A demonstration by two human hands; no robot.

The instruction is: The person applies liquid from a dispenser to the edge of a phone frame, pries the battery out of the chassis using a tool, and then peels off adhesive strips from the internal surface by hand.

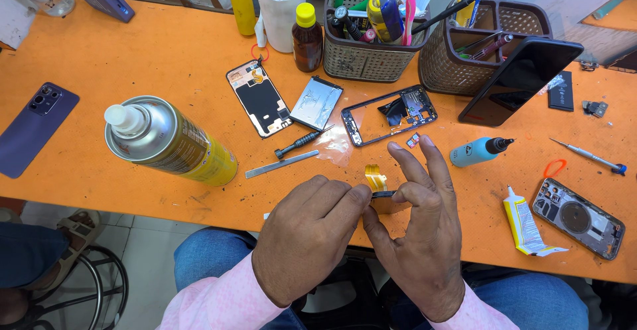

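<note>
Nearest: left hand (306, 234) and right hand (418, 237) together at table's near edge, pink sleeves, blue jeans below. Both pinching a small dark flat part (388, 202) between fingertips; left thumb and forefinger closed on its left end, right thumb and middle finger closed on right side, right index and one more finger raised straight. Yellow flex ribbon (375, 178) sticking up from part, just behind left fingertips. Part held just above orange table (166, 58), near front edge, centre.

Left of hands: large spray can (174, 143) lying on side, yellow body, white nozzle. Flat metal pry tool (281, 164) and small black screwdriver (300, 142) between can and hands. Right: white glue tube (524, 224), phone rear housing (578, 217) with round coil, blue bottle (476, 151) on side, thin screwdriver (587, 155).

Mid table: empty phone frame (389, 114), silver battery (316, 102), opened phone board side up (259, 98). Purple back cover (34, 128) at far left.

Far: two woven baskets (361, 55) with tools, dark phone (521, 78) leaning on right basket, brown bottle (307, 38), white cup (280, 5), yellow bottle (242, 5).
</note>
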